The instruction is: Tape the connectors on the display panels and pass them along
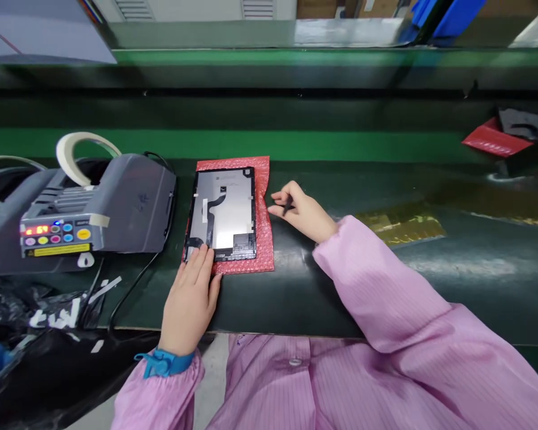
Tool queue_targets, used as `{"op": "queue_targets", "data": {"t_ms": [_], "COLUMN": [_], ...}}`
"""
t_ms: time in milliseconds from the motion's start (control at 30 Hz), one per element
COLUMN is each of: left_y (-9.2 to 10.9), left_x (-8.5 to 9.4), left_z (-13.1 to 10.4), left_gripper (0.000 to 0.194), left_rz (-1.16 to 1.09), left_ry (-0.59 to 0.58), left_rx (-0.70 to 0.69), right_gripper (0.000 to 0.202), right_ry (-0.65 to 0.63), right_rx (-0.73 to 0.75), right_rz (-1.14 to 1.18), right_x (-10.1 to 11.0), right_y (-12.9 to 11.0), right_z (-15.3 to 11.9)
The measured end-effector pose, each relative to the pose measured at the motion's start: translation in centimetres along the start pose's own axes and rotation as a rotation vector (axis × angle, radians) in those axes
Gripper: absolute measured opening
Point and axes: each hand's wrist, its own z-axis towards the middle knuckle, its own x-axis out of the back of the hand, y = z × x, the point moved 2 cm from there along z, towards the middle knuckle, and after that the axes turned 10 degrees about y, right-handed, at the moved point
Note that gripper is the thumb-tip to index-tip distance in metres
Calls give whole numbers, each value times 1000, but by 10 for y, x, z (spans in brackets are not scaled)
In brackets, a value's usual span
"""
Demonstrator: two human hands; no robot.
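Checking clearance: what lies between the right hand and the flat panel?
In the head view, red bubble wrap, then a sliver of dark tabletop, shows between the panel and the right hand.

Left grip (190, 298) flat, palm-down; right grip (305, 212) curled

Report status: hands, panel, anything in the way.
Left hand on panel, near-left corner, covering part of it. Right hand off panel, holding dark item. Panel flat on red wrap. Machine to its left, not over it.
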Motion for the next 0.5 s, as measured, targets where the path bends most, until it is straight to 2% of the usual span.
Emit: {"op": "queue_targets", "data": {"t_ms": [100, 200, 267, 367, 433, 500], "left_y": [10, 36, 62, 101, 119, 128], "left_x": [-2, -6, -11, -22, -30, -39], "left_z": [6, 23, 35, 45, 46, 45], "left_gripper": [56, 50, 47, 46, 49, 52], "left_rz": [-8, -66, -139, -235, -246, -219], "left_ry": [51, 85, 63, 2, -2, 46], "left_rx": [11, -58, -174, -349, -420, -457], "right_gripper": [26, 20, 14, 4, 10, 16], "right_ry": [100, 229, 291, 371, 409, 430], "right_rx": [104, 39, -32, -129, -199, -264], "right_rz": [-200, -586, -831, -1049, -1163, -1250], "right_x": [64, 136, 182, 242, 277, 309], "right_y": [13, 36, 51, 72, 85, 96], "right_z": [-29, -41, -36, -17, -1, 15]}}
